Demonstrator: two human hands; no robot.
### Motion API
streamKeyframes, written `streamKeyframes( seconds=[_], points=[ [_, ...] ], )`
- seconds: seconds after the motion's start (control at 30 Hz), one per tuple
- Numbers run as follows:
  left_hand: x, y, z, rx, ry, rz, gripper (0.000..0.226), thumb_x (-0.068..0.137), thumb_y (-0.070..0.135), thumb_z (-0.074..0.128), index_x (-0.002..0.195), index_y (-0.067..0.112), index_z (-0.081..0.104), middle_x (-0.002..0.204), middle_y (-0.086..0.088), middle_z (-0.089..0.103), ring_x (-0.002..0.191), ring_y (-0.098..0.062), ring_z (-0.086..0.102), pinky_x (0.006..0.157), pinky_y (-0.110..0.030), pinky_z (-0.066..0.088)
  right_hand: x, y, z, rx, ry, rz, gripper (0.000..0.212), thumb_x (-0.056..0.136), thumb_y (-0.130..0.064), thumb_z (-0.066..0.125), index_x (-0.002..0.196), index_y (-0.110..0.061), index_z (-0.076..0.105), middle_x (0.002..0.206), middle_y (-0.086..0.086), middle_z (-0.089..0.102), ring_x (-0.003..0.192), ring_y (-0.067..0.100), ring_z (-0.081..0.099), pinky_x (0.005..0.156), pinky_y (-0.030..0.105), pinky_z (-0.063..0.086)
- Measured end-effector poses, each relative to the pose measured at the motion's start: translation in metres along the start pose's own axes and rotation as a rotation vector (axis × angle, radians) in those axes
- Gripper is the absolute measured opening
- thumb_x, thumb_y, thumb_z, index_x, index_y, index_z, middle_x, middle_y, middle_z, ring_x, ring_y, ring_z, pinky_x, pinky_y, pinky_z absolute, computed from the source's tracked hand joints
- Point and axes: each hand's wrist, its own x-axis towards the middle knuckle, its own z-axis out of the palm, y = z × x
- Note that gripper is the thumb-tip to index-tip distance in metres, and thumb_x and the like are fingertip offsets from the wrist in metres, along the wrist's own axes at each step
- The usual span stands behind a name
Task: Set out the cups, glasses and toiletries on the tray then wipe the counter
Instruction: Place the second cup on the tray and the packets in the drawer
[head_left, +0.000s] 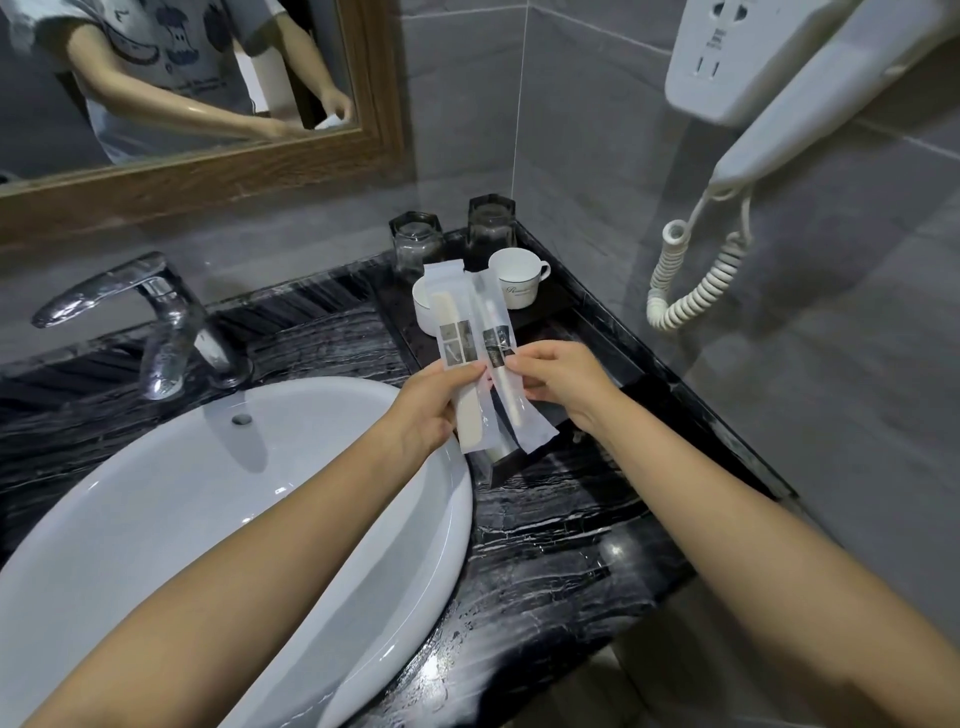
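Toiletries step now: left hand (434, 402) pinching one packet (456, 347), right hand (563, 383) pinching the other packet (496, 345), both held up over the tray (597, 304) where cups (519, 283) and glasses (491, 223) stand, next they'll need laying flat on its bare front.

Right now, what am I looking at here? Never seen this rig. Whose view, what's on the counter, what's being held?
No machine here: one wide-angle camera worn on a person's head, looking down at their bare hands. The left hand and right hand together hold two sealed toiletry packets: a comb packet and a toothbrush packet. Below is a black marble counter with a white sink and chrome tap. A dark tray in the corner carries two glasses and two white cups. The mirror reflects the person; a wall hairdryer hangs on the right.
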Motion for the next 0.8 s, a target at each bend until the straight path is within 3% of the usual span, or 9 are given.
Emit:
streamKeyframes(
  seconds=[0.07,0.23,0.4,0.57,0.7,0.8],
  points=[
    [0.002,0.002,-0.001,-0.031,0.000,0.006,0.013,0.084,0.000,0.060,0.087,0.011,0.066,0.067,-0.002,0.074,0.060,-0.013,0.071,0.056,-0.026,0.059,0.000,-0.001,0.000,0.008,-0.019,0.018,0.002,0.084,-0.007,0.066,0.083,-0.009,0.066,0.076,0.001,0.066,0.067,0.010,0.062,0.061,0.017,0.053],
    [0.007,0.003,0.001,-0.023,0.028,-0.005,0.011,0.081,0.000,0.064,0.088,0.009,0.065,0.070,-0.005,0.072,0.060,-0.015,0.070,0.058,-0.027,0.059,0.005,-0.002,0.002,-0.021,-0.048,0.022,0.015,0.080,-0.003,0.069,0.072,-0.012,0.059,0.066,-0.001,0.061,0.053,0.004,0.058,0.056,0.016,0.052],
    [0.012,0.005,-0.002,-0.037,0.051,0.005,0.013,0.080,-0.003,0.063,0.088,0.007,0.066,0.065,-0.004,0.073,0.057,-0.016,0.070,0.048,-0.026,0.055,0.009,0.000,0.004,0.048,-0.067,0.064,0.011,0.088,-0.015,0.062,0.080,-0.008,0.065,0.068,0.003,0.063,0.054,0.009,0.055,0.050,0.016,0.048],
    [0.019,0.003,-0.003,-0.023,0.052,0.017,0.015,0.079,-0.004,0.064,0.088,0.008,0.066,0.063,-0.001,0.073,0.056,-0.014,0.069,0.050,-0.025,0.056,0.016,0.006,0.009,-0.012,0.052,0.067,0.014,0.090,-0.013,0.058,0.079,-0.010,0.065,0.068,0.003,0.059,0.057,0.010,0.051,0.052,0.017,0.047],
    [0.024,0.002,-0.004,-0.018,0.032,0.001,0.014,0.079,-0.003,0.065,0.088,0.008,0.066,0.062,-0.001,0.073,0.056,-0.014,0.069,0.052,-0.026,0.058,0.018,0.006,0.009,-0.009,0.062,0.082,0.010,0.089,-0.013,0.061,0.094,-0.012,0.070,0.070,-0.001,0.062,0.058,0.007,0.051,0.056,0.018,0.045],
    [0.025,0.005,-0.005,-0.001,-0.004,-0.012,0.007,0.082,0.005,0.065,0.087,0.010,0.067,0.066,-0.002,0.074,0.061,-0.013,0.070,0.060,-0.027,0.059,0.021,0.004,0.003,0.018,0.093,0.082,0.010,0.087,-0.008,0.062,0.087,-0.012,0.071,0.070,0.001,0.064,0.057,0.009,0.049,0.053,0.019,0.042]
  ],
)
